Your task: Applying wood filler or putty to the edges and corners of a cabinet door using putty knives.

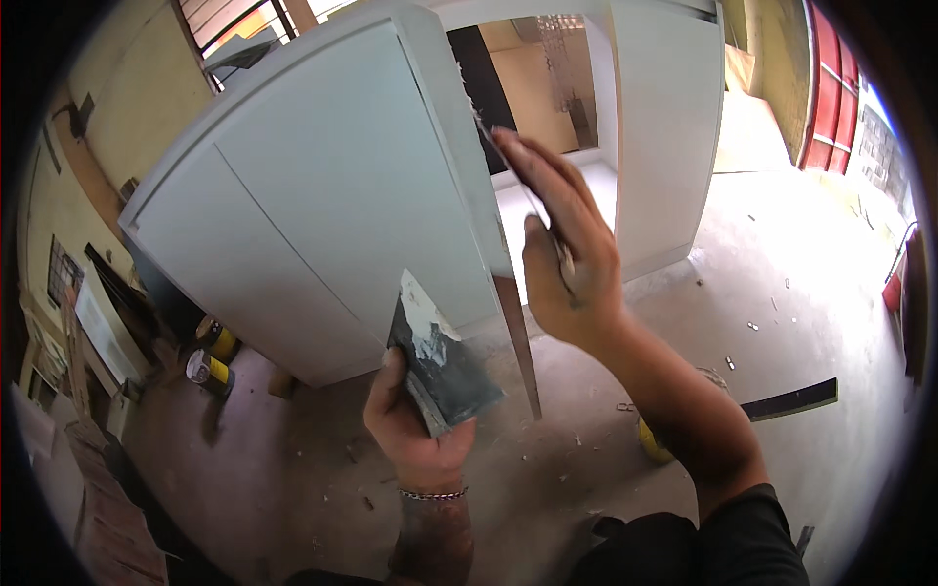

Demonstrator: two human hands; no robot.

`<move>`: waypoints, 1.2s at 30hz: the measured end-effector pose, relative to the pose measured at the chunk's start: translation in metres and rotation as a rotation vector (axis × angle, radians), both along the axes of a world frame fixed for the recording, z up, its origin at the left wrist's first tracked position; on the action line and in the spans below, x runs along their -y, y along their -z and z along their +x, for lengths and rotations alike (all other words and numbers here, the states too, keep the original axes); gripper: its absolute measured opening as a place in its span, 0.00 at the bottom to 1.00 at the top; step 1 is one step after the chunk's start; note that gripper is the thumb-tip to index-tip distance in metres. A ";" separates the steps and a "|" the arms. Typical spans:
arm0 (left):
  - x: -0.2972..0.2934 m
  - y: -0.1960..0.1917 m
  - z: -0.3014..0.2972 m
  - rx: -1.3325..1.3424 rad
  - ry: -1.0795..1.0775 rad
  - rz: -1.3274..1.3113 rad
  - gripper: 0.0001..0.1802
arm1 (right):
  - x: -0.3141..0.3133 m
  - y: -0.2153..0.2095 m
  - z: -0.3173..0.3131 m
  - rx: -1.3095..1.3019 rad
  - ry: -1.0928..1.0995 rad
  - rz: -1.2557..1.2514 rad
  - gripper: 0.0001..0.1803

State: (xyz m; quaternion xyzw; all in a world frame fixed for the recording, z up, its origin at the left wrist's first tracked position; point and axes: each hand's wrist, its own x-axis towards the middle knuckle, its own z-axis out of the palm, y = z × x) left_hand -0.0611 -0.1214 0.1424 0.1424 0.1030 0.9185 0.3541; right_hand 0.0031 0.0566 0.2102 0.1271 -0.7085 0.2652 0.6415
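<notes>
Nearest the camera, the left hand [415, 425], a chain bracelet at its wrist, is closed around a broad dark scraper blade [442, 361] smeared with pale filler [425, 322], held flat and tilted up, apparently as a palette kept within reach; its long axis runs from the palm up and slightly left toward the cabinet. Just beyond, the right hand [567, 254] is curled with fingers extended along a narrow putty knife [489, 137], largely hidden by the fingers, whose blade points up and left and meets the front edge of a pale grey cabinet panel [459, 127], a grip that looks suited to pressing filler along the edge. The tall grey cabinet [322, 205] stands on a dusty concrete floor [782, 293]. Yellow-banded cans [210, 371] sit at its left foot; a red shutter [831, 88] lies far right.
</notes>
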 end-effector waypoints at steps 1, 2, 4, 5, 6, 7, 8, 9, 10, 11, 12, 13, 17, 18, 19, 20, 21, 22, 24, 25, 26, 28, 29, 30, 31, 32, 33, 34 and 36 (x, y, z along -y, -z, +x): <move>-0.001 0.003 0.000 -0.014 -0.036 -0.034 0.19 | -0.004 -0.010 -0.005 -0.043 -0.008 0.025 0.37; -0.003 0.005 0.000 -0.028 -0.071 -0.067 0.19 | -0.009 -0.021 -0.007 -0.041 -0.005 0.034 0.37; -0.006 0.004 0.004 -0.075 -0.119 -0.086 0.18 | -0.015 -0.042 -0.013 -0.135 0.088 0.133 0.36; -0.006 0.002 0.006 -0.123 -0.164 -0.111 0.18 | -0.014 -0.054 -0.015 -0.153 0.038 0.113 0.32; -0.005 -0.001 0.007 -0.120 -0.165 -0.106 0.18 | -0.009 -0.063 -0.011 -0.150 0.037 0.118 0.32; -0.006 -0.005 0.008 -0.069 -0.059 -0.022 0.18 | -0.003 -0.075 -0.003 -0.078 0.108 0.182 0.38; -0.006 -0.008 0.010 -0.019 0.047 0.063 0.18 | 0.001 -0.082 0.001 -0.005 0.180 0.245 0.54; -0.008 -0.008 0.013 -0.017 0.062 0.073 0.18 | -0.013 -0.087 -0.011 -0.252 0.428 0.276 0.49; -0.007 -0.002 0.011 -0.139 -0.096 -0.021 0.19 | -0.011 -0.082 -0.007 -0.248 0.418 0.279 0.49; -0.004 0.001 0.008 -0.259 -0.253 -0.118 0.19 | -0.010 -0.072 0.008 -0.172 0.222 0.103 0.33; -0.002 -0.002 0.007 -0.246 -0.258 -0.106 0.19 | -0.008 -0.061 0.027 -0.089 0.031 -0.060 0.25; -0.005 -0.009 0.008 -0.209 -0.093 -0.038 0.19 | -0.004 -0.046 0.055 -0.042 -0.066 -0.246 0.22; -0.002 -0.013 0.012 -0.198 0.186 -0.156 0.20 | 0.014 0.016 0.124 0.370 -0.661 -1.028 0.28; -0.002 -0.011 0.015 -0.182 0.198 -0.148 0.20 | 0.007 0.032 0.134 0.556 -0.764 -1.081 0.31; -0.004 -0.006 0.013 -0.192 0.289 -0.217 0.20 | 0.018 0.042 0.124 0.572 -0.761 -1.168 0.31; -0.005 -0.002 0.011 -0.201 0.382 -0.283 0.20 | 0.029 0.053 0.113 0.587 -0.757 -1.255 0.30; -0.005 -0.001 0.008 -0.219 0.415 -0.301 0.19 | 0.025 0.072 0.111 0.598 -0.865 -1.302 0.28; -0.005 -0.002 0.006 -0.208 0.427 -0.290 0.19 | 0.019 0.085 0.118 0.604 -0.844 -1.305 0.28; -0.002 -0.006 -0.001 -0.176 0.357 -0.216 0.19 | 0.005 0.100 0.137 0.632 -0.532 -1.358 0.26; -0.001 -0.010 -0.004 -0.161 0.363 -0.206 0.19 | 0.004 0.099 0.142 0.547 -0.454 -1.361 0.21; 0.000 -0.016 -0.006 -0.259 0.321 -0.283 0.19 | 0.001 0.099 0.151 0.560 -0.436 -1.361 0.21; 0.003 -0.017 -0.017 -0.343 0.287 -0.359 0.19 | 0.004 0.090 0.163 0.535 0.063 -0.862 0.16; 0.002 -0.014 -0.025 -0.431 0.271 -0.453 0.18 | 0.006 0.078 0.169 0.565 0.365 -0.409 0.14; 0.002 -0.010 -0.030 -0.520 0.257 -0.553 0.18 | 0.010 0.048 0.161 0.598 0.299 -0.121 0.14; 0.003 -0.009 -0.030 -0.511 0.261 -0.554 0.18 | 0.012 0.032 0.153 0.556 0.362 0.167 0.14; 0.005 -0.012 -0.030 -0.532 0.278 -0.541 0.18 | 0.016 0.025 0.147 0.566 0.411 0.293 0.16; 0.005 -0.014 -0.029 -0.553 0.298 -0.524 0.19 | 0.021 0.011 0.143 0.618 0.437 0.400 0.17; 0.006 -0.016 -0.029 -0.545 0.302 -0.522 0.19 | 0.026 -0.002 0.138 0.668 0.459 0.508 0.19; 0.000 -0.016 -0.028 -0.606 0.351 -0.585 0.18 | 0.033 -0.015 0.133 0.744 0.523 0.579 0.19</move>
